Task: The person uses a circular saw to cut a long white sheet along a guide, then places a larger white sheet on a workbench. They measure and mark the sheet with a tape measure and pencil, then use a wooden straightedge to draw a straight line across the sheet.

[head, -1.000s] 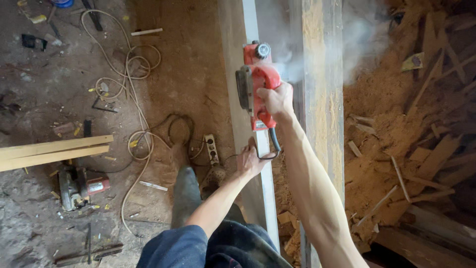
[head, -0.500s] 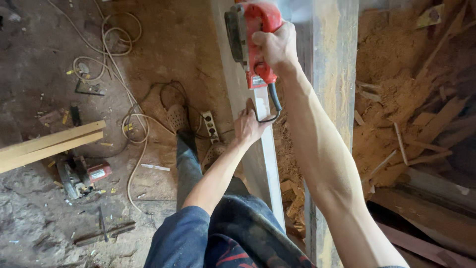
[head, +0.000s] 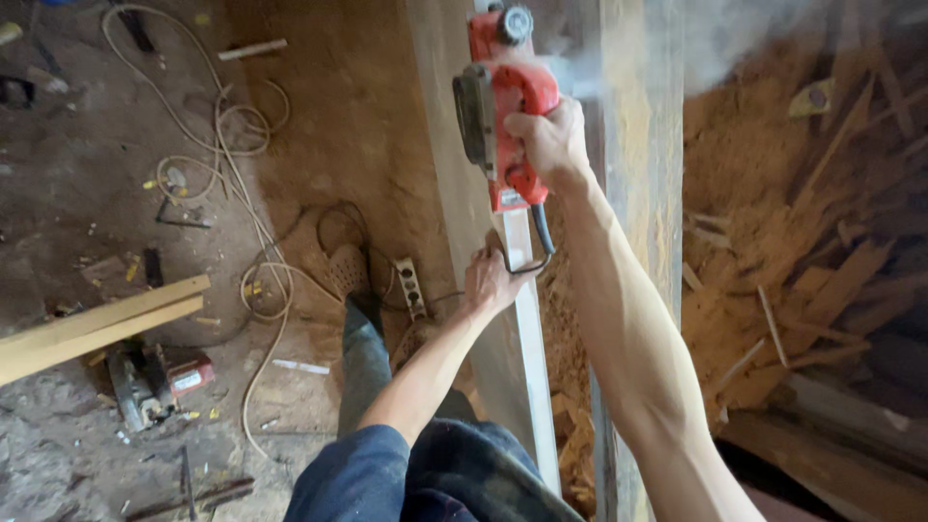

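At 8 o'clock, two wooden battens (head: 97,329) lie on the floor beside one circular saw (head: 145,382). The left hand (head: 491,282) grips the narrow plank (head: 527,329) from its side. One red electric planer (head: 503,106) rides that plank, long axis toward 12 o'clock, nose forward; the right hand (head: 551,140) is closed around its handle.

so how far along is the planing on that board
Done: heaps of wood shavings lie beside the bench. In hand: the right hand grips the red electric planer on the narrow board, dust blowing off it, while the left hand steadies the board behind the tool. Left: how much of the board remains cannot be told.
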Tool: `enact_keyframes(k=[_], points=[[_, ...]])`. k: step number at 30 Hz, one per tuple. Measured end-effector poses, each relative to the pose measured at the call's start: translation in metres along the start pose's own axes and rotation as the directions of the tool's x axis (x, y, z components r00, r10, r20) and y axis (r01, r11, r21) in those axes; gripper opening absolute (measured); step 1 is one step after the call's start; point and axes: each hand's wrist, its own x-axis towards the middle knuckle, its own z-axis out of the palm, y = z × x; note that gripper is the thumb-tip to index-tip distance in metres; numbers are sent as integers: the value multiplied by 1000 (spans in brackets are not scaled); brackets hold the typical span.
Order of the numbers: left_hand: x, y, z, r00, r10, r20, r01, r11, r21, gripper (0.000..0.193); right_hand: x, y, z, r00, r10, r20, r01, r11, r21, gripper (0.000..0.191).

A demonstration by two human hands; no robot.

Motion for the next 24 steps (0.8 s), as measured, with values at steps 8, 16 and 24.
enact_keyframes(k=[8, 16, 24], points=[[26, -1, -10, 999, 44, -3, -44, 999, -11, 91, 27, -13, 6, 999, 35, -9, -36, 999, -12, 8], [65, 1, -28, 1000, -5, 23, 5, 1000, -6, 82, 55, -33, 17, 999, 23, -27, -24, 999, -44, 8], [108, 1, -52, 999, -4, 39, 4, 1000, 1, 99, 95, -47, 33, 996, 46, -74, -51, 997, -64, 8]])
